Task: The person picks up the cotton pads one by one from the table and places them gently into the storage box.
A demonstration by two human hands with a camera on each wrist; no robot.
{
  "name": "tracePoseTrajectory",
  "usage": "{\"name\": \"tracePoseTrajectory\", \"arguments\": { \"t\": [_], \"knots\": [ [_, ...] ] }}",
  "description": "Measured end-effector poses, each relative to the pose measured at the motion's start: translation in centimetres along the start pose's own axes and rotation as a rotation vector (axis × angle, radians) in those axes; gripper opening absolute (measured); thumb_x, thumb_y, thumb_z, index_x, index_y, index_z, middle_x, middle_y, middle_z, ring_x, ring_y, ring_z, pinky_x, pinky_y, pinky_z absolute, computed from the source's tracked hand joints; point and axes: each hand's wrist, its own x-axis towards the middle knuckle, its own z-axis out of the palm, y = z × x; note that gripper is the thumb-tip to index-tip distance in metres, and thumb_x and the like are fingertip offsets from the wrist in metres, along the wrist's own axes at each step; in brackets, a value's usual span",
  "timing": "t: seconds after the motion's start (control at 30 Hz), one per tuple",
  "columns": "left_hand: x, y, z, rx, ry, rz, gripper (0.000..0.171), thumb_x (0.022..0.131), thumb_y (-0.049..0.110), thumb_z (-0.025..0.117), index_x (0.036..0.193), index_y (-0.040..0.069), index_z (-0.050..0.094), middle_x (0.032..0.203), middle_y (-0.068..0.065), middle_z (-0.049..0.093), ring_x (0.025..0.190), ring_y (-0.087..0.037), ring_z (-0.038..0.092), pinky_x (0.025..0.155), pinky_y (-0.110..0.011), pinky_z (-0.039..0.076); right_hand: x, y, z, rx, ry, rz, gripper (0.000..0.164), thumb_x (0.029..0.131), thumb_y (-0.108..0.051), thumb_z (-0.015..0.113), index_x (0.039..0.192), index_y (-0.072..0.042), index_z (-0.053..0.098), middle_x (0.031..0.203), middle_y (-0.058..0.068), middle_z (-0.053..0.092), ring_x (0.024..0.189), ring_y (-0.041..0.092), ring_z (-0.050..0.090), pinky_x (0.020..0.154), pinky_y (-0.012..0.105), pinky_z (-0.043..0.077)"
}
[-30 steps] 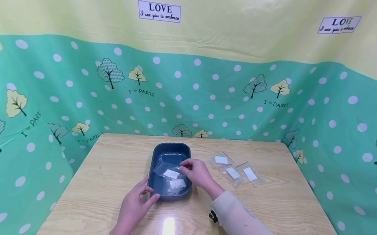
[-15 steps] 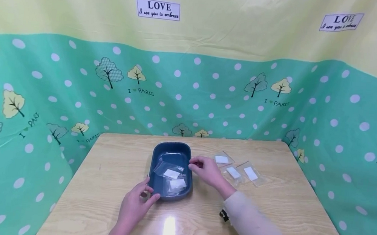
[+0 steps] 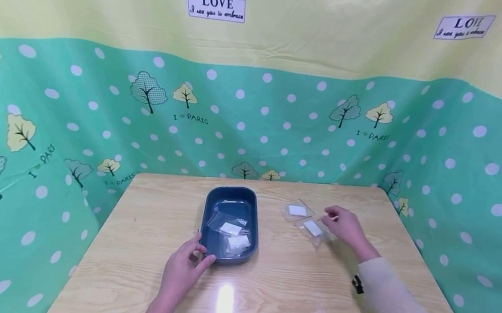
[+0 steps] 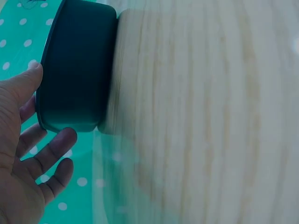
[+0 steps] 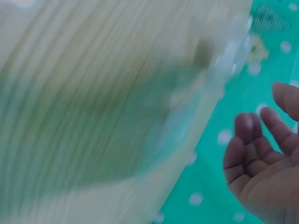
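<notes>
A dark blue rectangular tray (image 3: 227, 260) stands on the wooden table with several clear plastic bags (image 3: 231, 228) inside, each with a white piece. At its near left corner my left hand (image 3: 180, 273) touches the rim, thumb in front and fingers spread along the side; the left wrist view shows the tray wall (image 4: 77, 65) beside the loose fingers. My right hand (image 3: 347, 230) is over at the right, covering the rightmost bag. In the right wrist view its fingers (image 5: 252, 158) stand apart from the thumb, with nothing seen between them.
Two more clear bags with white pieces lie left of the right hand, a far one (image 3: 297, 210) and a nearer one (image 3: 313, 227). A patterned green and yellow cloth (image 3: 281, 129) hangs round the back and sides of the wooden table (image 3: 283, 290).
My right hand has moved from above the tray to the bags on the right. Its fingers left a bag lying in the tray. My left hand stays at the tray's corner.
</notes>
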Motion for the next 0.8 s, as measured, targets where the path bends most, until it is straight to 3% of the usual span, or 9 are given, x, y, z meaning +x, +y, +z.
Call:
{"name": "tracePoseTrajectory", "arguments": {
  "t": [0.13,0.23,0.43,0.8],
  "knots": [
    [-0.1,-0.1,0.2,-0.013,0.006,-0.010,0.028,0.085,0.033,0.092,0.098,0.018,0.072,0.152,-0.014,0.065,0.079,-0.017,0.073,0.071,-0.025,0.060,-1.4,2.8,-1.8,-0.075,-0.078,0.107,0.055,0.107,-0.032,0.064,0.148,0.004,0.055,0.145,0.034,0.059,0.128,0.049,0.061,0.102,0.059,0.058],
    [-0.1,-0.1,0.3,-0.020,0.011,-0.015,0.028,0.086,0.033,0.092,0.098,0.017,0.073,0.151,-0.013,0.065,0.078,-0.016,0.073,0.071,-0.024,0.060,-2.3,4.3,-2.5,-0.089,-0.112,0.136,0.058,0.107,-0.033,0.064,0.150,0.004,0.052,0.150,0.037,0.054,0.134,0.053,0.057,0.107,0.063,0.054],
    [-0.1,0.0,0.3,-0.029,0.029,0.002,0.029,0.084,0.032,0.092,0.099,0.014,0.075,0.149,-0.014,0.067,0.078,-0.017,0.072,0.069,-0.024,0.059,-2.9,6.1,-2.6,-0.096,-0.146,0.157,0.062,0.103,-0.034,0.070,0.150,0.004,0.054,0.152,0.037,0.053,0.138,0.057,0.051,0.112,0.069,0.047],
    [-0.1,0.0,0.2,-0.032,0.001,-0.033,0.031,0.086,0.035,0.091,0.102,0.014,0.074,0.153,-0.011,0.064,0.080,-0.015,0.072,0.069,-0.022,0.059,-2.4,7.1,-1.0,-0.211,-0.139,0.107,0.057,0.102,-0.035,0.073,0.144,0.002,0.061,0.147,0.036,0.057,0.137,0.058,0.052,0.109,0.071,0.048]
  ]
}}
